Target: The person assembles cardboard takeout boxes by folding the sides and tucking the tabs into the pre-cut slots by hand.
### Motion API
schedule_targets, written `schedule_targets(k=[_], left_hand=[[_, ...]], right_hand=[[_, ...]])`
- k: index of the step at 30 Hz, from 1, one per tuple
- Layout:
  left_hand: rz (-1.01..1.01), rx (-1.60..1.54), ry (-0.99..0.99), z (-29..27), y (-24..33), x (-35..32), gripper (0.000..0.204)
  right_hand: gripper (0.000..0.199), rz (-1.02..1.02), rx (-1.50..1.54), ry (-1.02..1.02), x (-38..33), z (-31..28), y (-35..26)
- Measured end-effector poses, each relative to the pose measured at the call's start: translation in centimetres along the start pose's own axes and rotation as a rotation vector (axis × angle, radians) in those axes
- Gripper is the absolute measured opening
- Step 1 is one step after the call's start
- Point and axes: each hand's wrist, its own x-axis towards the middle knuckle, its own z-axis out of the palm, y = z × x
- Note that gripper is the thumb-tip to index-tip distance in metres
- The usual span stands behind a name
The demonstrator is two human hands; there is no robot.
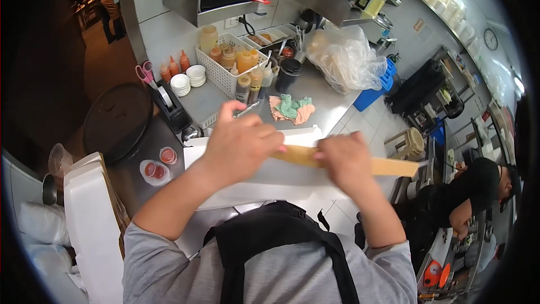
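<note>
Both my hands hold a long flat tan strip [394,166], like a paper sleeve or wrapped stick, over a white foam box [264,177] on the steel counter. My left hand [239,146] pinches its left end with the thumb raised. My right hand [347,160] closes around its middle, and the free end sticks out to the right. The box's white lid [304,135] stands behind my hands.
A stack of white foam boxes [93,219] stands at left, with small lidded cups of red sauce [158,164] near it. Behind are a white basket of sauce bottles [236,67], a black cup [288,75], crumpled cloths [291,108] and a clear bag [346,59]. A person in black [478,191] leans at right.
</note>
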Motion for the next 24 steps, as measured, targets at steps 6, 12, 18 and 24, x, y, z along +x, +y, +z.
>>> schedule_targets(k=[6,12,18,24], left_hand=[[0.043,0.086,0.0,-1.3,-0.9,-0.2,0.022],[-0.233,-0.191,-0.046,-1.9,-2.6,-0.5,0.035],[-0.552,-1.139,-0.158,1.4,-2.2,-2.2,0.032],[-0.581,-0.875,-0.317,-0.5,-1.3,1.4,0.029]], right_hand=[[0.022,-0.016,0.044,0.004,-0.9,2.2,-0.3],[0.022,0.028,0.043,0.102,-0.3,1.8,0.2],[0.022,0.136,0.041,0.214,0.9,2.4,0.1],[0.042,0.07,0.175,0.309,3.0,1.1,1.0]])
